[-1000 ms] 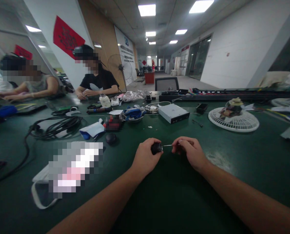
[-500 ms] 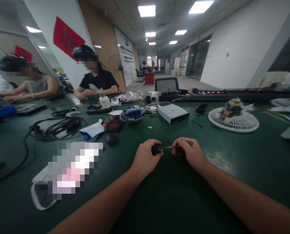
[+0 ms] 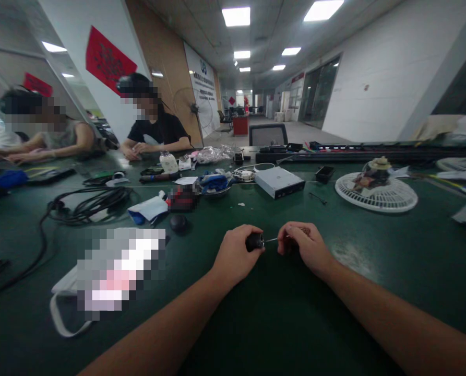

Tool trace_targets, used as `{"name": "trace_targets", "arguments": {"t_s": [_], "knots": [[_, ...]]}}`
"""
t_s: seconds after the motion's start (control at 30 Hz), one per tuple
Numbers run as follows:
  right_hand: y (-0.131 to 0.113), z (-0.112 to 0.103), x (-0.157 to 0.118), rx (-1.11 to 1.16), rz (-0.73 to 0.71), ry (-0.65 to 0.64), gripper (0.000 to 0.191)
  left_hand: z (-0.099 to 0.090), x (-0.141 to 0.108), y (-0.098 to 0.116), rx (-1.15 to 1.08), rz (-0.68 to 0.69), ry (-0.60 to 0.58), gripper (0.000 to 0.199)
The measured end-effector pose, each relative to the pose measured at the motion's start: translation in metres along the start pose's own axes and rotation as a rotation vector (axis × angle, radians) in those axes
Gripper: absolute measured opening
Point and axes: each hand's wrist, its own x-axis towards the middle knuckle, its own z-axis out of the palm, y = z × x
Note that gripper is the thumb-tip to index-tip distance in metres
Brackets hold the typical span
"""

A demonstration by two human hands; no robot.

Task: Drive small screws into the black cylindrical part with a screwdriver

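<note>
My left hand (image 3: 238, 250) is closed around a small black cylindrical part (image 3: 255, 241), whose shiny end points to the right. Its exact kind does not show. In my right hand (image 3: 305, 245) is a screwdriver (image 3: 303, 231) with a brownish handle, held between thumb and fingers. The thin metal shaft points left, and its tip is at the end of the black part; whether it goes inside I cannot tell. Both hands are just above the green table (image 3: 279, 324).
Beyond my hands lie an optical drive (image 3: 278, 181), a small black tray (image 3: 324, 174) and a white fan guard (image 3: 375, 193) with a motor. To the left are a black mouse (image 3: 178, 223), coiled cables (image 3: 92, 201) and a pixelated bag. Two people sit at the far left.
The screwdriver's tip has come closer to the end of the black part. My left hand has shifted slightly right, still holding it.
</note>
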Motion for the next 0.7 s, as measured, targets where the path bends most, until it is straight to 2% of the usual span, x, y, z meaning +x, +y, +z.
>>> {"name": "trace_targets", "arguments": {"t_s": [0.1,0.37,0.47,0.6,0.7], "knots": [[-0.0011,-0.0009,-0.0021,0.041,-0.023,-0.052,0.032,-0.0004,-0.0003,0.0011,-0.011,0.022,-0.02,0.032],[0.0036,-0.0011,0.0004,0.032,-0.051,0.102,0.032,-0.0004,0.0,0.0038,-0.009,0.05,-0.04,0.031],[0.0012,0.0005,0.0,-0.038,-0.039,0.079,0.034,0.0,-0.0001,0.0032,0.002,0.024,0.004,0.033],[-0.0023,0.0005,-0.0021,-0.043,-0.054,-0.025,0.031,0.0007,-0.0004,0.0014,0.007,0.018,0.043,0.033],[-0.0007,-0.0007,-0.0023,0.008,-0.073,-0.001,0.029,0.0018,0.0,-0.0015,-0.016,-0.007,0.095,0.031]]}}
